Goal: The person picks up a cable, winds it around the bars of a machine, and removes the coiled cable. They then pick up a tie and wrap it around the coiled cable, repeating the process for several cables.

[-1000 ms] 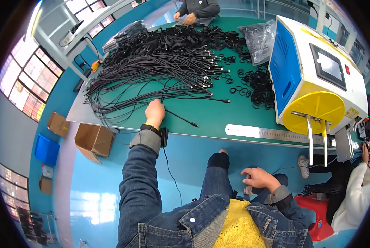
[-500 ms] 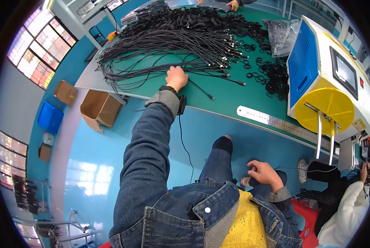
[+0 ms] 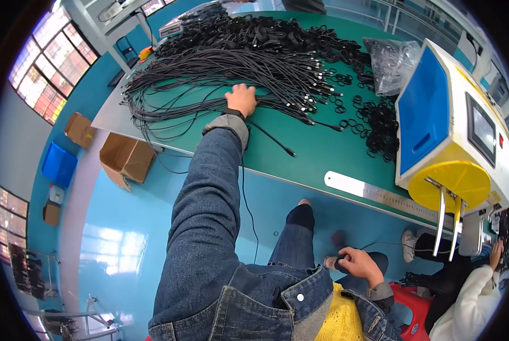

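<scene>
My left hand reaches over the green table and rests on the near strands of a bundle of black cables. Its fingers look spread, their tips partly lost among the cables. From beside the wrist, one black cable runs out toward the table's near edge. Silvery connector ends cluster at the bundle's right. Low over my lap, my right hand is closed, with something dark at its fingers that I cannot make out.
A white, blue and yellow machine stands at the table's right, behind a steel ruler. Black rings and a clear plastic bag lie near it. A cardboard box is left of the table. A white-sleeved person works at right.
My left hand has moved farther over the cables, its fingers spreading. My right hand has closed its fingers. The view has shifted. A person's hands at the far edge have moved left.
</scene>
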### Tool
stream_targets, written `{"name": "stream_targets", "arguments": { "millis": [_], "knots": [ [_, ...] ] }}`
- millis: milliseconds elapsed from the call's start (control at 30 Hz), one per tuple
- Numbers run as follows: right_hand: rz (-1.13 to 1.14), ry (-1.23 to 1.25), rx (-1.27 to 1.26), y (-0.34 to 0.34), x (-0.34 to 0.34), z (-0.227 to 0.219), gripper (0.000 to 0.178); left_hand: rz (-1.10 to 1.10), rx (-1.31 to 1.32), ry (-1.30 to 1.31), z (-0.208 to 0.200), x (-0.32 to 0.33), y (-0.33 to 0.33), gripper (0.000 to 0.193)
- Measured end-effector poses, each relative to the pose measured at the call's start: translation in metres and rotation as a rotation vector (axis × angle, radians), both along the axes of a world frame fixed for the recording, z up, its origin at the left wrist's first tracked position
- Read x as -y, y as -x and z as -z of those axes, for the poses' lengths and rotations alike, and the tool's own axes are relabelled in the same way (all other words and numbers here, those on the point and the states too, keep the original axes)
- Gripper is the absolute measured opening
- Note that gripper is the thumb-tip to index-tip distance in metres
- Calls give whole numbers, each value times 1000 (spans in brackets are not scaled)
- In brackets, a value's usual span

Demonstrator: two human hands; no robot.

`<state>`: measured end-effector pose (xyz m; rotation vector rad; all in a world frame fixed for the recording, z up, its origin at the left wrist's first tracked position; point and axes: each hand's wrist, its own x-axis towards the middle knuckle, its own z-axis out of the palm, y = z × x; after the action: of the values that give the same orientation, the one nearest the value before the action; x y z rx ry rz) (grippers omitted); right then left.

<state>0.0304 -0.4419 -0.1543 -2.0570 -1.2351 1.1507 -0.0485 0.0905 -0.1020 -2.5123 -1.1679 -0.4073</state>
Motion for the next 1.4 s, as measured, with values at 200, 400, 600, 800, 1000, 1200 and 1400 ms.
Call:
{"name": "stream_targets", "arguments": {
  "millis": [200,400,600,800,1000,1200,1400],
  "knots": [
    [1,4,-9,-4,-14,4,30,362,121,387,-30,-34,2,18],
    [12,33,-1,-7,-25,11,29,617,276,371,-64,3,33,25],
    [-32,-3,-15,-7,-32,-6,28,632,93,161,-37,28,54,21],
    [5,-20,-24,-8,-10,-7,28,476,645,101,-78,84,68,12],
    [596,-574,-627,-8,-3,-38,29,1098,270,46,-72,249,67,21],
    [218,-572,-73,13,39,-102,24,1119,280,343,-55,349,59,19],
    [323,-572,806,0,111,-95,23,1061,113,779,-51,428,32,18]
  ]
}}
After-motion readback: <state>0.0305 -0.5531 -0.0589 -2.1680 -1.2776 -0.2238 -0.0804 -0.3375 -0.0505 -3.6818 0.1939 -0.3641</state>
